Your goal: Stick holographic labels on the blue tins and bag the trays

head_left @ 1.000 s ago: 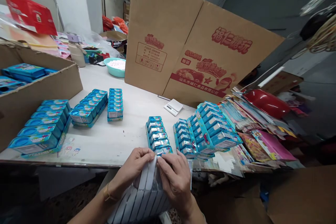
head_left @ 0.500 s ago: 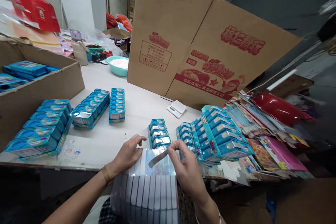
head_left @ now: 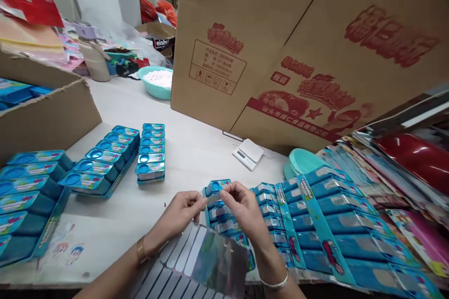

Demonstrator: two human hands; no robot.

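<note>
My left hand (head_left: 182, 212) is closed, its thumb and fingertips pinching one end of a small clear sticker strip (head_left: 213, 198). At the other end of the strip, my right hand (head_left: 245, 208) pinches it between thumb and forefinger. Below both hands lies a sticker sheet (head_left: 201, 254) with rows of pale strips and a shiny bare area; what supports it is hidden. Just behind the strip, a tray of small blue boxes (head_left: 219, 187) stands on the table, partly covered by my right hand.
More trays of blue boxes (head_left: 101, 163) stand at left, and stacked ones (head_left: 345, 210) at right. A white scale (head_left: 248, 153) sits before a big carton (head_left: 259, 51). There is a green bowl (head_left: 156, 85) of white pieces, and an open carton (head_left: 52, 112) at left.
My right hand has carried the strip up over the tray of boxes. My left hand has come to it and closed on its end. The view has moved closer and the sheet has tilted.
</note>
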